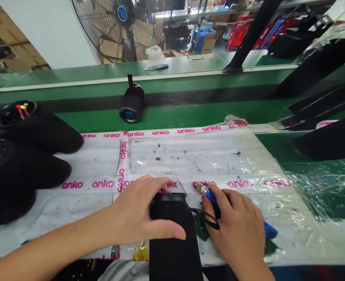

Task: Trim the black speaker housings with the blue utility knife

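At 6 o'clock the black case [172,251] crosses the near edge of the counter [99,121]; beyond, the surface runs to a small speaker [133,102] at 11, dark cylinders [40,162] hemming 9. My left hand [147,216], slanting in from 8, grips the case, thumb on top; my right hand [238,222], from 5, curls round a blue tool [211,197].

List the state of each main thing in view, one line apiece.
Long black straight-sided unit: gripped at its far end by the bare left hand.
Slim blue tool with metal collar: held in the bare right hand.
Small black cylinder with blue end: lying on its side.
Large black housing with red and yellow wires: end open, wires exposed.
White pink-lettered sheet: spread, speckled.
Translucent plastic bag: crumpled.
Black wire-caged fan: spinning or not, cannot tell.
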Demonstrator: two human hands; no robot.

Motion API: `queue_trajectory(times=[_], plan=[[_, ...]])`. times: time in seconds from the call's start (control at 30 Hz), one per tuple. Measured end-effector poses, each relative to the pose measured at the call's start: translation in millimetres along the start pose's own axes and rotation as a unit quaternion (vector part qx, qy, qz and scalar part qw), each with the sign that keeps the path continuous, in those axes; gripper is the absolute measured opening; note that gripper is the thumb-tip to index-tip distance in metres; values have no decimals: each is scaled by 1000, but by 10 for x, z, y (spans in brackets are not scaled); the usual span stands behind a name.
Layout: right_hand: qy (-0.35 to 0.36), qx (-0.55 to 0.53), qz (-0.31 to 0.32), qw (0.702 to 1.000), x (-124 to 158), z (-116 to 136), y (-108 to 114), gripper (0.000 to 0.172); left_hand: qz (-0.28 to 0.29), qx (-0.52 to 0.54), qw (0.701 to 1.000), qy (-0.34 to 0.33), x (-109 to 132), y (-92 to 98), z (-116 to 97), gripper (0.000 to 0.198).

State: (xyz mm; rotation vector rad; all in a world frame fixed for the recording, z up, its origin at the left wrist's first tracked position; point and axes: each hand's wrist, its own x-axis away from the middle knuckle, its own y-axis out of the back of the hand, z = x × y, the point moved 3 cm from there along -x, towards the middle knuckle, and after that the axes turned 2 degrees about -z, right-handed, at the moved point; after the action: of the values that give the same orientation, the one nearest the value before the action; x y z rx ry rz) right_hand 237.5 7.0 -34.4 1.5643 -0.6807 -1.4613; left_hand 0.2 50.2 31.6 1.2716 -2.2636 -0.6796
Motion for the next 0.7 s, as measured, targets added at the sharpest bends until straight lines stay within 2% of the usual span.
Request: queue_trajectory(times=[0.13, 0.23, 0.33, 0.47, 0.6, 0.63, 0.7], plan=[[-8, 1, 1, 1000, -10, 5, 24, 27, 11, -1, 997, -71, -29, 52, -116, 69], [-16, 1, 8, 1000, -9, 16, 38, 27, 71, 0, 995, -67, -29, 68, -122, 55], [-24, -4, 11, 1000, -19, 38, 32, 28, 121, 5, 992, -28, -13, 96, -38, 60], [-32, -25, -6, 999, -54, 43, 114, 27, 154, 23, 987, -35, -23, 181, 67, 64], [-33, -74, -26, 996, -28, -66, 435, 35, 185, 67, 978, -64, -60, 263, 167, 73], [-28, -92, -18, 995, 2, -98, 526, 38, 188, 82, 976, -66, -65, 275, 201, 76], [6, -140, 37, 989, 90, -114, 660, 38, 187, 103, 974, -75, -66, 289, 264, 78]])
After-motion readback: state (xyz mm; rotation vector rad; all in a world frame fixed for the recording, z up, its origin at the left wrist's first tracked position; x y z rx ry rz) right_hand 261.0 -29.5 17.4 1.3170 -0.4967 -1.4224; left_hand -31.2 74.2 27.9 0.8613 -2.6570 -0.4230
